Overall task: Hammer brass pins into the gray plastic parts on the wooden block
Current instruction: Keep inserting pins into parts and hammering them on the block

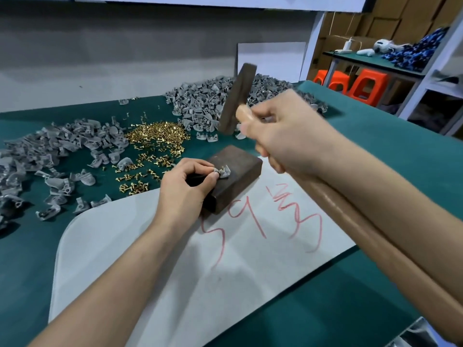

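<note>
A dark wooden block lies on a white sheet in the middle of the green table. On its top sits a small gray plastic part with a brass pin standing in it. My left hand pinches that part at the block's left edge. My right hand grips the wooden handle of a hammer, whose dark head is raised above and behind the block, blurred by motion.
A heap of loose brass pins lies left of the block. Gray plastic parts form one pile at the left and another at the back. The white sheet carries red writing. Shelving and orange stools stand at the right.
</note>
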{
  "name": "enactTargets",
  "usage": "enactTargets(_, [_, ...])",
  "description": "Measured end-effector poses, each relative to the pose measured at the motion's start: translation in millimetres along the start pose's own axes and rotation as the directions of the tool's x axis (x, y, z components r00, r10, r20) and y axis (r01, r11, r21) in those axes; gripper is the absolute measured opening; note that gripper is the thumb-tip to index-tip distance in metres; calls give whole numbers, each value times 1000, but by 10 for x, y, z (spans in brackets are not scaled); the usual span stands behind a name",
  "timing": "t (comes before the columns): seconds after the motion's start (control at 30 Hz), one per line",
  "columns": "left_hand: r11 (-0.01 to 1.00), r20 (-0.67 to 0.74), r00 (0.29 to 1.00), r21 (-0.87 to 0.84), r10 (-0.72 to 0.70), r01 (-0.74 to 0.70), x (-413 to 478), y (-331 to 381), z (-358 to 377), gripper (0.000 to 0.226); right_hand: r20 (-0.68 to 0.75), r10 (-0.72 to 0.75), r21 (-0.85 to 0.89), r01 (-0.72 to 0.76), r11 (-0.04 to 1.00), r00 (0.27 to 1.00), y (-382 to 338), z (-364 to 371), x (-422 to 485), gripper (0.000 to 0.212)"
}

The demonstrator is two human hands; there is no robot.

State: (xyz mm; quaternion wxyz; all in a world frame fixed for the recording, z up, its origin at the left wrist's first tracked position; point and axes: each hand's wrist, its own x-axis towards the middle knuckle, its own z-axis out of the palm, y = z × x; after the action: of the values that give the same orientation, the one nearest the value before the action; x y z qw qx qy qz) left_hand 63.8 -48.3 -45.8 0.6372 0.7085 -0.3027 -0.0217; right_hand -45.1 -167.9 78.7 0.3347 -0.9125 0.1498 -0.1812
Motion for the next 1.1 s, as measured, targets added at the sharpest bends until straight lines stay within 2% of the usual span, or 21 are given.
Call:
enactTargets(0.07, [1000, 5, 1000, 3, 1, -1, -10, 4, -2, 21, 102, 53, -121, -40, 992, 993, 25, 120, -9, 32])
enactTargets(0.13, [1000, 10, 1000, 7, 0, 0, -19, 1, 1, 15, 145, 81, -153, -58, 987, 986, 21, 113, -5, 33])
enactTargets(0.27, [999, 7, 1000, 35, 6, -6, -1, -3, 1, 17, 22, -2, -29, 3, 1000, 1000, 2, -75, 28, 36])
enactTargets(0.43, [999, 15, 999, 33, 30, -31, -19, 19, -2, 16, 135, 99, -122, -83, 989, 986, 41, 122, -68, 30])
enactTargets(0.57, [1000, 4, 1000, 14, 10, -10, -8, 23, 0, 23, 36, 9, -14, -9, 1000, 999, -47, -32, 4, 37])
enactTargets(0.73, [999, 11, 999, 19, 44, -44, -18, 21, 9, 24, 115, 75, -163, -56, 985, 991, -10, 142, -59, 35])
enactTargets(0.87, [1000, 4, 1000, -13, 19, -19, -4, 4, 17, 24, 21, 14, -36, -14, 999, 1000, -38, 16, 0, 33])
enactTargets(1.0, [999, 14, 999, -21, 34, -33, -18, 5, 8, 24, 103, 70, -152, -54, 987, 992, -39, 177, -25, 38])
enactTargets(1.1, [999, 9, 1000, -20, 30, -30, -6, 8, 11, 26, 23, 0, -16, 0, 1000, 1000, -49, 52, 35, 34])
